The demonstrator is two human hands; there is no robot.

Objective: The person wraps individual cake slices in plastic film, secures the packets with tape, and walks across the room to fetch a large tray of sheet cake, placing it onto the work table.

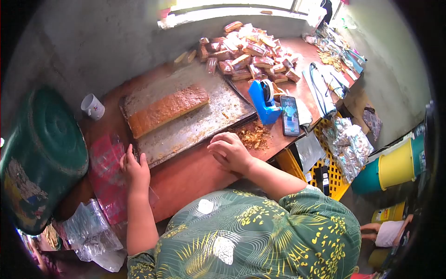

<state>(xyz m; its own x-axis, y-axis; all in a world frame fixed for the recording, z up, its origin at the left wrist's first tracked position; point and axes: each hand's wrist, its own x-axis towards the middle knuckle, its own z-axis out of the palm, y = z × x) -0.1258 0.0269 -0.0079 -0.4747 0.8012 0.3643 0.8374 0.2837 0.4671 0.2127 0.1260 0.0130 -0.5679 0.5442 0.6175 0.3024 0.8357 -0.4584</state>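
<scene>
A long slab of brown-topped cake lies on a worn metal baking tray on the table. My left hand is at the tray's near left corner, fingers apart, partly over red-printed plastic wrappers; it holds nothing that I can see. By the tray's front edge is my right hand, its fingers loosely bent and apart, with nothing visible in it. Beside it sits a heap of brown crumbs. Behind the tray is a large pile of wrapped cake pieces.
A blue tape dispenser and a phone stand right of the tray. At left are a white mug and a large green tub. A yellow crate is below the table's right edge. Another person is at far right.
</scene>
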